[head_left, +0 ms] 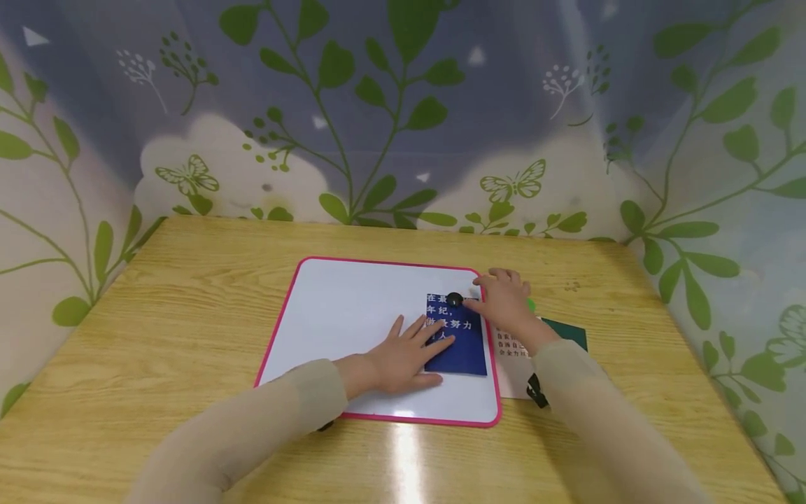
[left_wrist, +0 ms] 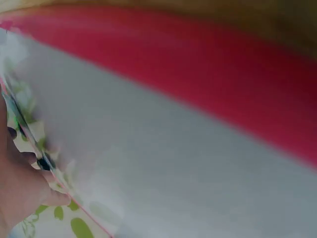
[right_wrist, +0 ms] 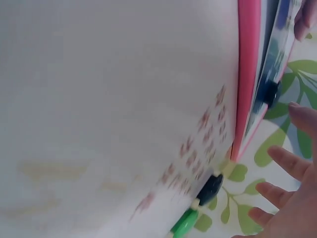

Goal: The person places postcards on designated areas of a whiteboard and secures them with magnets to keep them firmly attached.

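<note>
A dark blue card point(head_left: 462, 357) with white writing lies on the right part of a pink-edged whiteboard point(head_left: 352, 301). My left hand point(head_left: 399, 360) rests with spread fingers across the card's left side and the bare board beside it. One round black magnet point(head_left: 455, 299) sits at the card's top edge, also visible as a magnet point(right_wrist: 271, 94) in the right wrist view. My right hand point(head_left: 506, 301) hovers at the board's upper right edge, fingers spread and thumb near the magnet. In the right wrist view, the fingers point(right_wrist: 282, 161) hold nothing.
Right of the board lie a pale card point(head_left: 513, 367) with dark writing and a dark green card point(head_left: 571, 333), partly under my right arm. A green magnet point(right_wrist: 184, 223) and another black magnet point(right_wrist: 210, 188) are there too. A patterned curtain point(head_left: 378, 126) borders the wooden table point(head_left: 208, 294).
</note>
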Available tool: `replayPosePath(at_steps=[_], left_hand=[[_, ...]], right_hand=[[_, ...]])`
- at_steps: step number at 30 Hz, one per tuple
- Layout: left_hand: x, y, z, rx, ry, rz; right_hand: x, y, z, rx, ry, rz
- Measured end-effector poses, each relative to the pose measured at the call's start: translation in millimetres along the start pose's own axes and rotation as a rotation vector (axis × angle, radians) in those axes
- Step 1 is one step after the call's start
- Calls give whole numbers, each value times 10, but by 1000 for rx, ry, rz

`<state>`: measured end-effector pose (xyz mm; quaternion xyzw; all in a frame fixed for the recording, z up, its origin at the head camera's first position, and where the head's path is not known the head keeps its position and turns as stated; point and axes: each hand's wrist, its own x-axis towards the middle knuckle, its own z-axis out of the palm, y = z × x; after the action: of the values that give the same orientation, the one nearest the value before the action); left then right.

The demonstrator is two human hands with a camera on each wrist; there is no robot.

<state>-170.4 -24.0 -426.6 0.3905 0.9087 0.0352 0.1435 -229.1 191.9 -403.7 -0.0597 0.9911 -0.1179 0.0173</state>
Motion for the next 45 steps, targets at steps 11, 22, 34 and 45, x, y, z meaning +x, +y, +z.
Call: replayPosePath(at_steps=[11,22,34,45], left_hand=[[-290,-449,-84,-74,127,-93],[-808,-1060,-59,-117,285,-213],[-1064,-1429,101,-159,317,-356],[-1102,-1413,88,-143,251,-367]], right_hand=[[-205,340,-159,77,2,13],[-384,733,-220,57,-24,34],[-520,891,-203,42,-109,-5],[-564,962,-176,4,-180,-18]])
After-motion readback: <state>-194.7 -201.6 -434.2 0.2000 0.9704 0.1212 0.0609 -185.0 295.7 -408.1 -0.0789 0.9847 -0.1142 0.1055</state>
